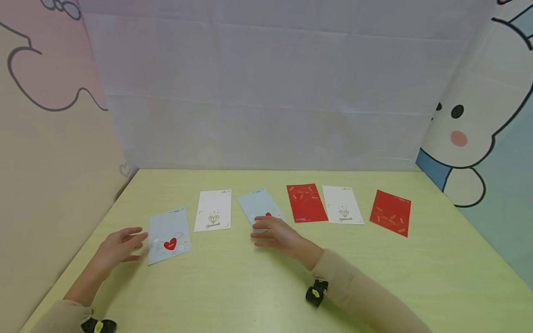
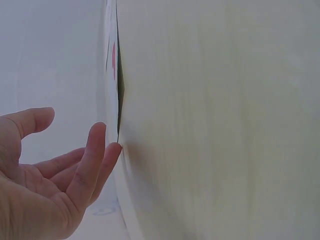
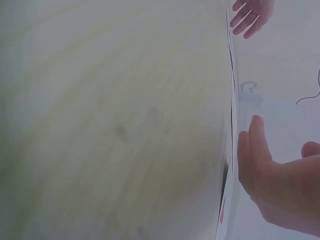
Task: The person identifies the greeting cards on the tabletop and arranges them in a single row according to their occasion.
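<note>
My left hand (image 1: 118, 247) is at the left edge of a light blue card (image 1: 168, 226) with a red heart on it. Its fingers are loosely spread and hold nothing; in the left wrist view the lower fingertips are right by the edge of that card (image 2: 114, 95). Over the lower part of a second light blue card (image 1: 258, 201) hovers my right hand (image 1: 276, 235), hiding some of its red heart. The right wrist view shows this hand (image 3: 272, 175) with fingers extended and nothing between them, beside a card's edge (image 3: 226, 205).
A white card (image 1: 218, 203) with a gold diamond lies between the blue ones. Further right are a red card (image 1: 306, 203), another white card (image 1: 341, 199) and a second red card (image 1: 391, 212). A white cloth (image 1: 266, 92) hangs behind the table (image 1: 233, 286).
</note>
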`<state>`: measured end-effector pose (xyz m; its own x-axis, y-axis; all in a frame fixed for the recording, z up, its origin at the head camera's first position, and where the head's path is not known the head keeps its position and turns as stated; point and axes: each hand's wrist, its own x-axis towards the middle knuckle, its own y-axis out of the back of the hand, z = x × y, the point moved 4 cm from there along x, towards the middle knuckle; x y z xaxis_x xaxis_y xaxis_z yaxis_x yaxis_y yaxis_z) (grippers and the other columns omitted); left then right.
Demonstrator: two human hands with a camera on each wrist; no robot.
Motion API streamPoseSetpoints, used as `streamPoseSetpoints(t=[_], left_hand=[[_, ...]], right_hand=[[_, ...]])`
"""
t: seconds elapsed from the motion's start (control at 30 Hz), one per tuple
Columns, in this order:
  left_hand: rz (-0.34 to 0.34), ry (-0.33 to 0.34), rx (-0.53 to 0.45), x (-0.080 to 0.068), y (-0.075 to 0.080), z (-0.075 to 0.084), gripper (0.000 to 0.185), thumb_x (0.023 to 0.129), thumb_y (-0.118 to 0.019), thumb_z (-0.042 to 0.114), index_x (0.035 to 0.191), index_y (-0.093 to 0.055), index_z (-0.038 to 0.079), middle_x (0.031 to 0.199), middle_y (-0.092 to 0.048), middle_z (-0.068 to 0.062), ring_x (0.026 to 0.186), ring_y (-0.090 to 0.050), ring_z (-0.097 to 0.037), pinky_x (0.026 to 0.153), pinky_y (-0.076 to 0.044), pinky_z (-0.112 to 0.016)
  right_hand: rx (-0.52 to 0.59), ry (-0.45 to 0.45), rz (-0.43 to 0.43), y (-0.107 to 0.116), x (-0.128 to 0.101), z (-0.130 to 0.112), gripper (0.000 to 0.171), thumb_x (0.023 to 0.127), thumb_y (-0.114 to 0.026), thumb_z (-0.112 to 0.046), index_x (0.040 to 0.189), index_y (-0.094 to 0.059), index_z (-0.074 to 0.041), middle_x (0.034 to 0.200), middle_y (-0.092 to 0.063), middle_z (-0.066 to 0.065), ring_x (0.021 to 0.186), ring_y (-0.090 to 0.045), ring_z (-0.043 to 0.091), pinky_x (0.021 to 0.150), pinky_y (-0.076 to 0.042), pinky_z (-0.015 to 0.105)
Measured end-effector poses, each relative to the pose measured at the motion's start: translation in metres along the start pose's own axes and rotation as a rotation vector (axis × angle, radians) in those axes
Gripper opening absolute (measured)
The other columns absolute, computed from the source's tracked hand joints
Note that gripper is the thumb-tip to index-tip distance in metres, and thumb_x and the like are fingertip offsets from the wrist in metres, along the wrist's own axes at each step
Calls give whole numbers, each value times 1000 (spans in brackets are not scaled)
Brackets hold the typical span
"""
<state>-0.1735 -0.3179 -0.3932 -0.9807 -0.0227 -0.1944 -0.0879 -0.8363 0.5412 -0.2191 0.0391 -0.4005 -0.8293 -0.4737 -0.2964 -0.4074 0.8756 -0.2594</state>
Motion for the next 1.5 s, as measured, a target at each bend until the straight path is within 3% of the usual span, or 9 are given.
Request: streamPoseSetpoints(t=[0.3,0.4,0.6,0.87,1.07,1.33,1.5], left_hand=[[12,-12,-48,22,4,-33,84,82,-53,51,129,-26,-14,121,-38,-35,90,-57,-24,64,-50,-33],[14,-13,-42,20,3,-30,81,84,-52,48,129,-26,-14,120,-39,-35,88,-58,-22,64,-50,-33],[1,-9,1,8,0,-11,74,89,-47,41,127,-24,-18,118,-38,-38,95,-54,-35,66,-50,-34],[28,13,0,9,1,-10,82,85,-49,49,128,-26,-16,115,-43,-35,91,-58,-28,65,-50,-29],[30,16,-11,8,-4,-4,74,90,-44,40,128,-21,-19,120,-36,-38,105,-46,-42,69,-49,-32],[18,44,-156,26,-3,-31,87,86,-46,50,135,-11,-13,137,-13,-32,121,-22,-45,72,-48,-31],[-18,99,-243,24,-5,-28,86,88,-44,48,136,-4,-11,139,-5,-30,123,-16,-44,76,-47,-36]], right_hand=[[-74,-32,-38,-37,18,3,42,89,-48,-12,127,-37,6,119,-45,20,104,-51,33,78,-45,38],[-89,-54,-26,-52,26,8,41,87,-51,-9,124,-41,4,115,-48,17,101,-53,30,76,-47,38],[-83,-74,-27,-81,40,15,39,85,-52,-10,121,-43,3,112,-51,14,100,-53,28,75,-47,38],[-73,-80,-34,-102,52,20,41,88,-52,-15,124,-42,2,111,-51,12,98,-53,27,74,-48,37],[-63,-93,-10,-114,56,23,34,87,-54,-14,116,-46,1,110,-51,13,94,-55,27,73,-48,39],[-59,-99,11,-123,61,26,33,87,-55,-14,115,-48,1,108,-50,12,91,-55,27,73,-48,40],[-53,-107,18,-124,60,26,34,87,-54,-15,115,-47,2,108,-50,12,90,-56,27,73,-48,40]])
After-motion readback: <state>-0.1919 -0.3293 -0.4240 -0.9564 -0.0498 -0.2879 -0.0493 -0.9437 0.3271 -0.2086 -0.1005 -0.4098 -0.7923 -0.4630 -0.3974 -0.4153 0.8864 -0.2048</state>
